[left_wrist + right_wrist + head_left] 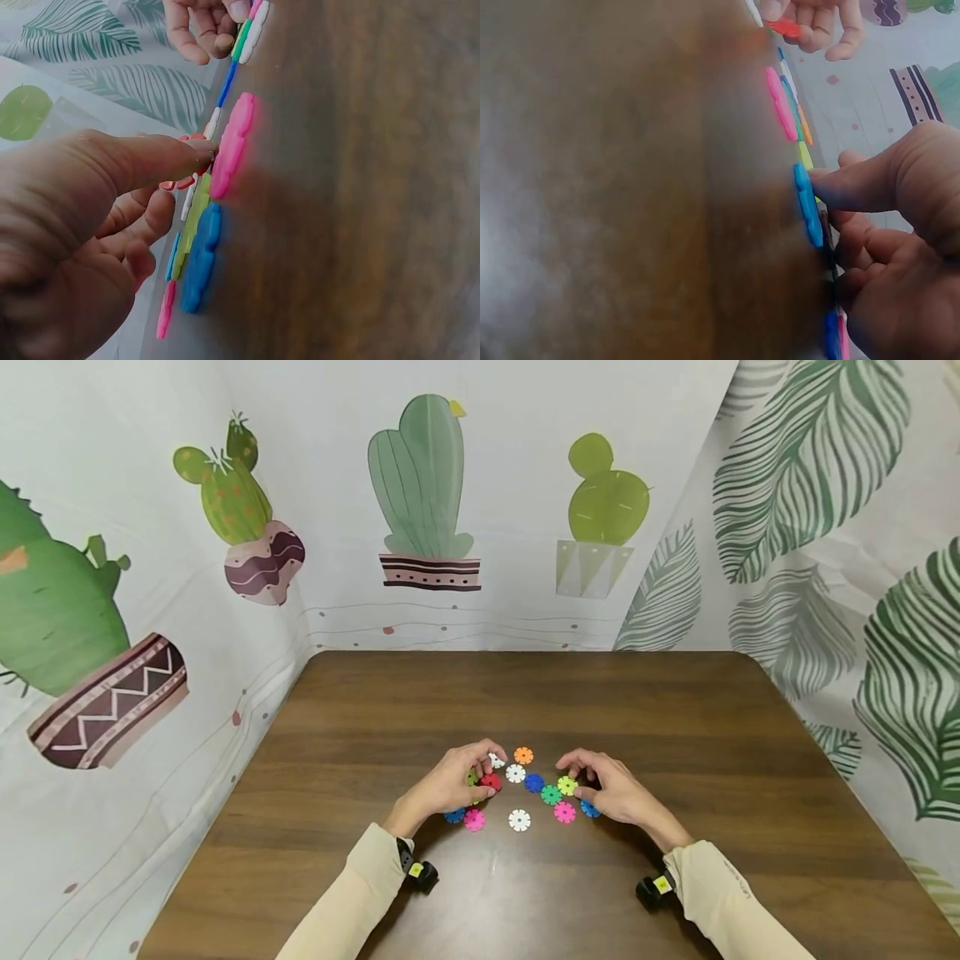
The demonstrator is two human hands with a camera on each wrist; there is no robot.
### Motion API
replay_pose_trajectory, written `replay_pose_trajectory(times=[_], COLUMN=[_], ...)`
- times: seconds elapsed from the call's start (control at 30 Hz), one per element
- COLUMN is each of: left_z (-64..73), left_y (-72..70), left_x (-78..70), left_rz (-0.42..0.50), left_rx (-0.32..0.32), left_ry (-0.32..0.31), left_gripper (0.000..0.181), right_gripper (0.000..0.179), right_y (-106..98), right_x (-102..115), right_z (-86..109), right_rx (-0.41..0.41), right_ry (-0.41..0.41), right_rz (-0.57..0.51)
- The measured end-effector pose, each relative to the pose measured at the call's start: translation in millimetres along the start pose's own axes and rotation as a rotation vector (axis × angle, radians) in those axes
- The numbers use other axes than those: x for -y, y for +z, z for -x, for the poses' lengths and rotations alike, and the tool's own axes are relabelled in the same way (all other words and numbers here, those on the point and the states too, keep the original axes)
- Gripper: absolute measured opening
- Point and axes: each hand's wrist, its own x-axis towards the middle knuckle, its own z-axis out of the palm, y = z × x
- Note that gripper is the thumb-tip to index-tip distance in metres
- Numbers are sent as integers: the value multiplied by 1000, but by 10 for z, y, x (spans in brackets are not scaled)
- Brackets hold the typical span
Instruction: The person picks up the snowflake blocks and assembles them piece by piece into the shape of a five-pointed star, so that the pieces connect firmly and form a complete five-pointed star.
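Note:
My left hand (450, 781) pinches a red notched plastic disc (491, 782) between thumb and fingers, just over other discs. In the right wrist view the red disc (785, 28) shows tilted at the fingertips. Partly hidden under that hand are a white disc (497, 761) and yellow-green ones; a blue disc (454, 816) and a pink disc (474, 820) lie below it. My right hand (617, 789) hovers with loosely bent fingers, thumb and index beside a lime-yellow disc (567, 785). Another blue disc (590, 809) lies under its thumb side.
Between the hands lie orange (523, 755), white (515, 773), dark blue (534, 783) and green (551, 795) discs. Nearer me are a white disc (519, 820) and a pink disc (565, 812). The brown wooden table (495, 693) meets a patterned cloth (517, 485) behind.

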Motion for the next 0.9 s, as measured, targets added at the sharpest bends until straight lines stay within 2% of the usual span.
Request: replay_pose_trajectory(times=[0.2, 0.5, 0.73, 0.9], left_z=[20, -3, -4, 20], left_y=[-8, -39, -53, -48], left_x=[13, 48, 73, 82], left_rz=[57, 68, 83, 111], left_rx=[-1, -19, -31, -39], left_ry=[-10, 0, -4, -12], left_gripper=[47, 51, 52, 51], right_gripper=[38, 42, 36, 37], right_y=[25, 34, 67, 98], right_x=[50, 65, 56, 62], right_z=[15, 19, 3, 13], right_rx=[19, 14, -4, -20], right_ry=[-30, -62, -19, 2], right_rz=[44, 16, -44, -30])
